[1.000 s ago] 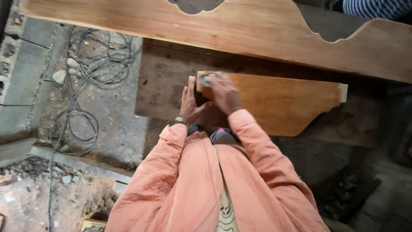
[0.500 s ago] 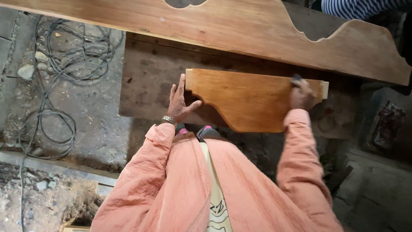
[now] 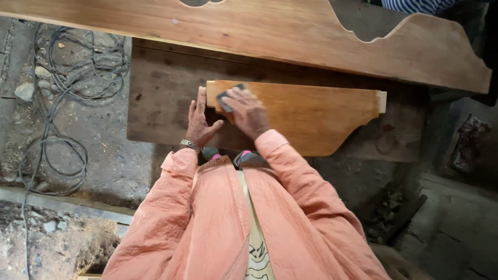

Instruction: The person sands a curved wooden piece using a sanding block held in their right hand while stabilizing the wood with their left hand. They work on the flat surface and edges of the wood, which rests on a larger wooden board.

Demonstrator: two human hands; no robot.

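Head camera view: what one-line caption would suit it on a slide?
Right hand presses a dark sanding pad on a shaped wooden panel while the left hand steadies its end.

right hand — on sandpaper | left hand — steadies wooden bracket

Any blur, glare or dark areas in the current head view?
Head view: even daylight, no glare; right hand and its grey pad slightly smeared on the curved wooden board; left hand sharp; lower right corner falls into dark shadow.
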